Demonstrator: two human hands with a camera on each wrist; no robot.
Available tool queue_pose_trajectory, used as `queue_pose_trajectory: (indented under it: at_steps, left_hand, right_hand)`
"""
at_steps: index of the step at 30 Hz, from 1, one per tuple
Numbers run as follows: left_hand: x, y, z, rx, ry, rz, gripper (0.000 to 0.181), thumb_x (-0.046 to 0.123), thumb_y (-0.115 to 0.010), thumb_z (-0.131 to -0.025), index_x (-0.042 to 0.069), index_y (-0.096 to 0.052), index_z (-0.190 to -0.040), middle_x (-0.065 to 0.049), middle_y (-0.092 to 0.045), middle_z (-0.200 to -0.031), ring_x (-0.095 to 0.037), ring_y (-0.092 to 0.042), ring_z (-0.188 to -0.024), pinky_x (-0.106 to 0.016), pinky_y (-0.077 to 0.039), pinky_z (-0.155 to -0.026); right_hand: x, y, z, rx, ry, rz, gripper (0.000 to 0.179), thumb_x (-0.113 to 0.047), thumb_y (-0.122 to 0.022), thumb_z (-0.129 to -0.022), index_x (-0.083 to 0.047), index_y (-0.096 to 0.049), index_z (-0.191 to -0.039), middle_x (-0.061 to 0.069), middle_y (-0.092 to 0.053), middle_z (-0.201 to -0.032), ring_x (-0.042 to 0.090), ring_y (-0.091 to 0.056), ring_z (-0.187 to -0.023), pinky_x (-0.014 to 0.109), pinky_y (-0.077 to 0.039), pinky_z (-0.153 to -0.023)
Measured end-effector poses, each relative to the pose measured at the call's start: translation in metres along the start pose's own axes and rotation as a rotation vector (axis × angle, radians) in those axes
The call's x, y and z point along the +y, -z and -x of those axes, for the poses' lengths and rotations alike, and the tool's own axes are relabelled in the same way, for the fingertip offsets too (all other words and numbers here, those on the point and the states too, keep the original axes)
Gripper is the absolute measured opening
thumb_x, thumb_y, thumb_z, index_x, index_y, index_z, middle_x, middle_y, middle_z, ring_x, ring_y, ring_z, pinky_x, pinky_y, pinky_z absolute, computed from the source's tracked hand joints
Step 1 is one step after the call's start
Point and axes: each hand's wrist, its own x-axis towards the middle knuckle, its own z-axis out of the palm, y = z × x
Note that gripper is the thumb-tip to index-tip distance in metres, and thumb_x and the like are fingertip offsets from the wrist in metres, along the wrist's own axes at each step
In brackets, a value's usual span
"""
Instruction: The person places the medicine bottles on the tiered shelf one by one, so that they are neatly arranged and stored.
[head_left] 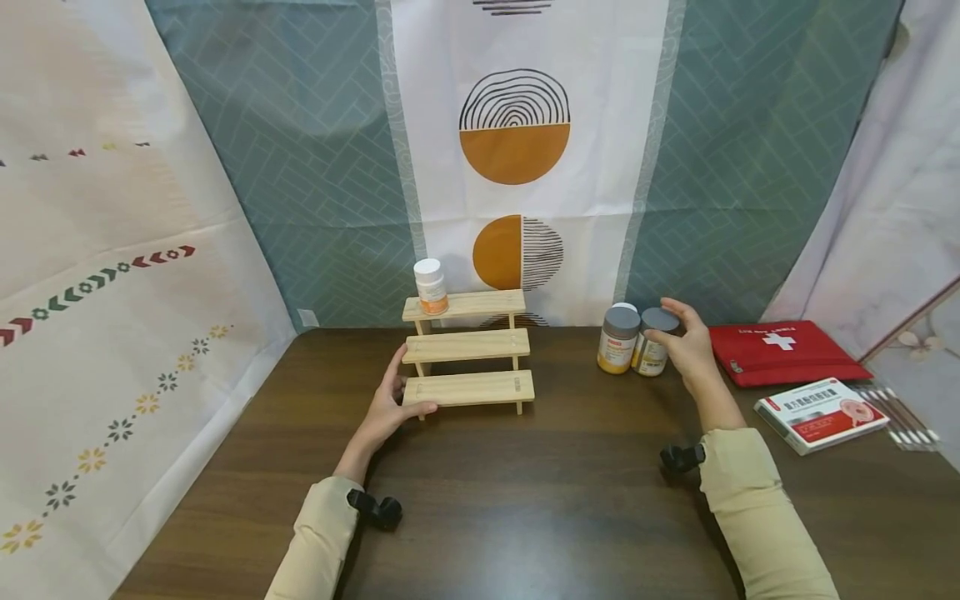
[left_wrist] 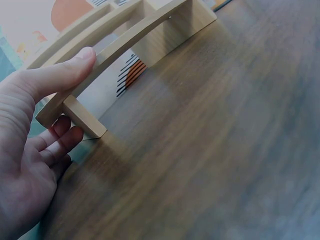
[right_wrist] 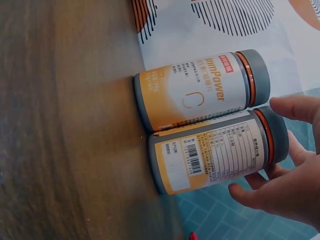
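My left hand (head_left: 386,408) grips the left end of the lowest step of a three-tier wooden display rack (head_left: 472,388). In the left wrist view its thumb lies along the step and the other fingers curl beside the leg. A white bottle (head_left: 431,287) with an orange-banded label stands on the top tier, at the left. My right hand (head_left: 690,346) holds a supplement bottle (right_wrist: 210,152) by its grey lid, thumb on one side and fingers on the other. Beside it stands a matching supplement bottle (right_wrist: 195,92), its label reading "immPower". A white cap (head_left: 628,307) shows behind this pair.
To the right lie a red first-aid pouch (head_left: 787,354), a red-and-white medicine box (head_left: 821,414) and several cotton swabs (head_left: 900,417). A patterned cloth (head_left: 330,167) hangs along the back edge of the dark wooden table (head_left: 540,500).
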Motion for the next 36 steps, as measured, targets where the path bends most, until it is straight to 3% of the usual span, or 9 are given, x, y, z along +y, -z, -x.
queue_pose_trajectory:
  at_steps: [5,11,15,21,27,36]
  left_hand:
    - [-0.0028,-0.0004,-0.0007,-0.011,-0.006,0.004,0.110,0.006,-0.079,-0.080,0.028,-0.005,-0.159,-0.016,-0.058,-0.103,-0.013,-0.060,-0.082,-0.029,-0.047,-0.081]
    - [-0.0037,-0.0006,-0.0007,-0.007,-0.009,0.002,0.110,0.006,-0.080,-0.079,0.024,-0.006,-0.159,-0.019,-0.059,-0.107,-0.014,-0.059,-0.088,-0.030,-0.047,-0.083]
    - [0.0016,-0.0006,0.0014,-0.009,0.003,0.012,0.111,0.005,-0.080,-0.079,0.027,-0.006,-0.159,-0.021,-0.059,-0.109,-0.016,-0.059,-0.090,-0.031,-0.046,-0.084]
    - [-0.0036,-0.0005,-0.0005,-0.005,-0.009,0.020,0.112,0.003,-0.080,-0.078,0.028,-0.007,-0.158,-0.019,-0.059,-0.107,-0.015,-0.058,-0.089,-0.029,-0.047,-0.082]
    - [-0.0038,-0.0010,-0.0003,0.001,-0.016,0.005,0.111,0.004,-0.080,-0.079,0.030,-0.007,-0.158,-0.020,-0.059,-0.106,-0.014,-0.058,-0.088,-0.028,-0.047,-0.081]
    - [-0.0023,0.0005,-0.0005,0.000,-0.026,0.007,0.110,0.006,-0.080,-0.079,0.032,-0.007,-0.158,-0.022,-0.059,-0.106,-0.016,-0.059,-0.088,-0.028,-0.047,-0.082]
  right_hand:
    - [0.0053,0.0001,0.0001,-0.010,-0.029,0.022,0.069,0.000,-0.061,-0.090,-0.004,-0.031,-0.152,0.022,-0.036,-0.152,0.031,-0.040,-0.133,0.017,-0.036,-0.091]
    - [0.0069,0.0003,-0.0005,-0.029,-0.040,0.036,0.071,0.001,-0.060,-0.089,-0.003,-0.029,-0.152,0.024,-0.037,-0.151,0.034,-0.039,-0.134,0.036,-0.038,-0.103]
    - [0.0065,0.0003,0.0003,-0.029,-0.049,0.042,0.071,0.001,-0.061,-0.089,-0.004,-0.029,-0.152,0.024,-0.038,-0.149,0.033,-0.040,-0.131,0.036,-0.038,-0.101]
    - [0.0075,0.0001,0.0006,-0.030,-0.069,0.039,0.072,-0.002,-0.061,-0.089,-0.006,-0.028,-0.153,0.024,-0.038,-0.150,0.031,-0.040,-0.130,0.042,-0.037,-0.105]
    - [0.0073,0.0012,-0.0008,-0.006,-0.079,0.046,0.072,-0.002,-0.063,-0.089,-0.007,-0.030,-0.153,0.022,-0.039,-0.150,0.027,-0.041,-0.126,0.036,-0.038,-0.102]
    - [0.0010,0.0028,0.0005,-0.012,-0.089,0.028,0.073,-0.001,-0.059,-0.090,-0.006,-0.026,-0.154,0.024,-0.035,-0.153,0.035,-0.038,-0.135,0.048,-0.033,-0.113]
